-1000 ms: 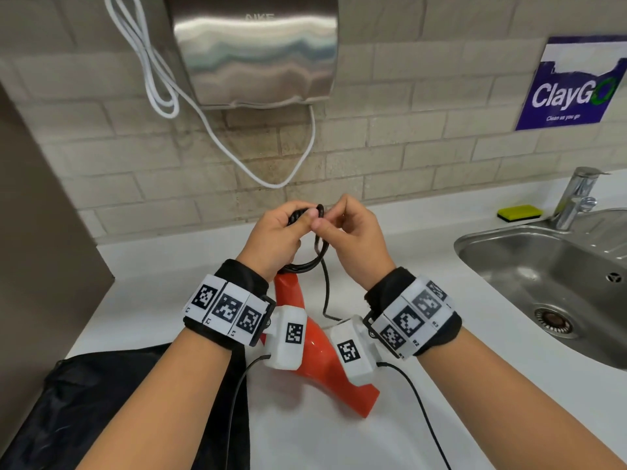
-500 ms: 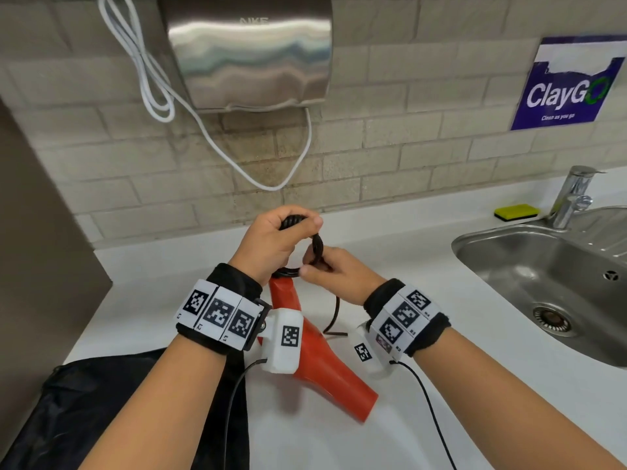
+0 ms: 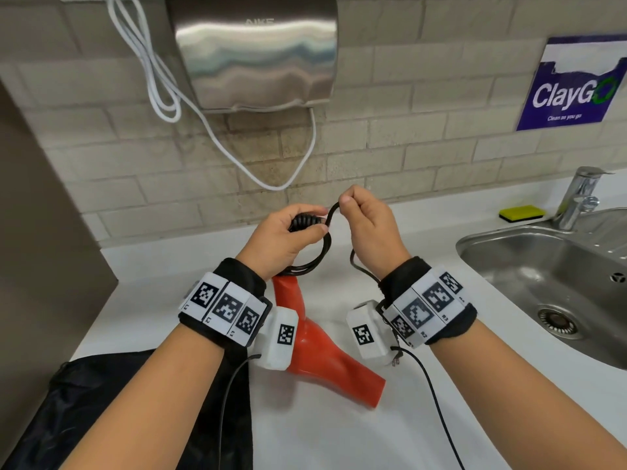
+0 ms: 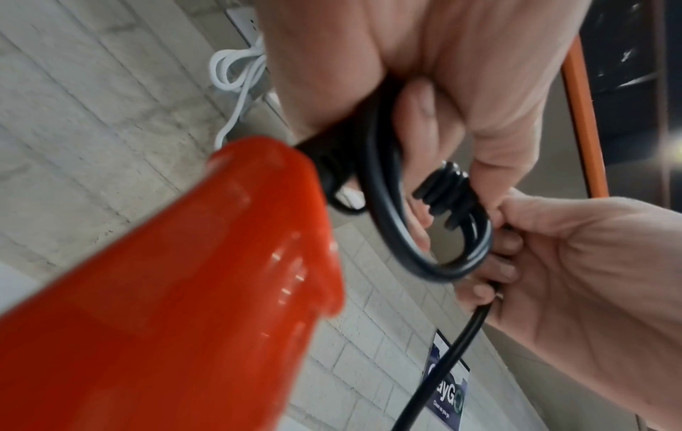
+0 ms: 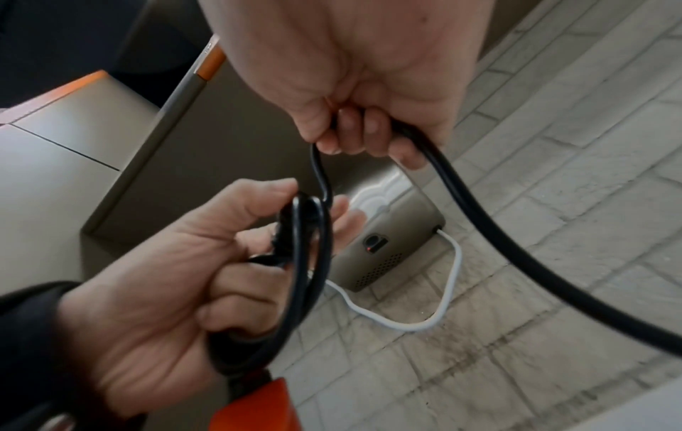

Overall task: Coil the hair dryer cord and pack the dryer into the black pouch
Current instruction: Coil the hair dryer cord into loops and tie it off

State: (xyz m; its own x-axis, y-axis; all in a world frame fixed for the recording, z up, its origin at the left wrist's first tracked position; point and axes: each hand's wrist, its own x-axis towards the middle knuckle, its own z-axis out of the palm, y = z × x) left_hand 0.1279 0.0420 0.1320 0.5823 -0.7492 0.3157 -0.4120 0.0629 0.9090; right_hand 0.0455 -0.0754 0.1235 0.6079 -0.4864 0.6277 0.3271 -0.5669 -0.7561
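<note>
The red hair dryer [image 3: 322, 347] lies on the white counter [image 3: 339, 429] below my wrists, handle end up toward my left hand. My left hand [image 3: 288, 239] grips several loops of the black cord [image 3: 307, 222] gathered at the handle end [image 4: 258, 180]. My right hand [image 3: 368, 225] pinches the free run of cord [image 3: 334, 209] just right of the coil and holds it raised; the cord [image 5: 498, 227] hangs down from that fist. The plug [image 3: 395, 359] lies by my right wrist. The black pouch [image 3: 118, 408] lies flat at the lower left, partly under my left forearm.
A steel sink [image 3: 559, 276] with a tap [image 3: 580, 195] fills the right side. A yellow sponge [image 3: 522, 212] sits at the counter's back edge. On the brick wall hang a metal hand dryer [image 3: 251, 52] with its white cable [image 3: 163, 96]. A dark panel [image 3: 44, 232] borders the left.
My right hand has come up from below the coil to beside and above it, carrying the free cord round. My left hand has kept its hold on the loops. The head view shifted slightly.
</note>
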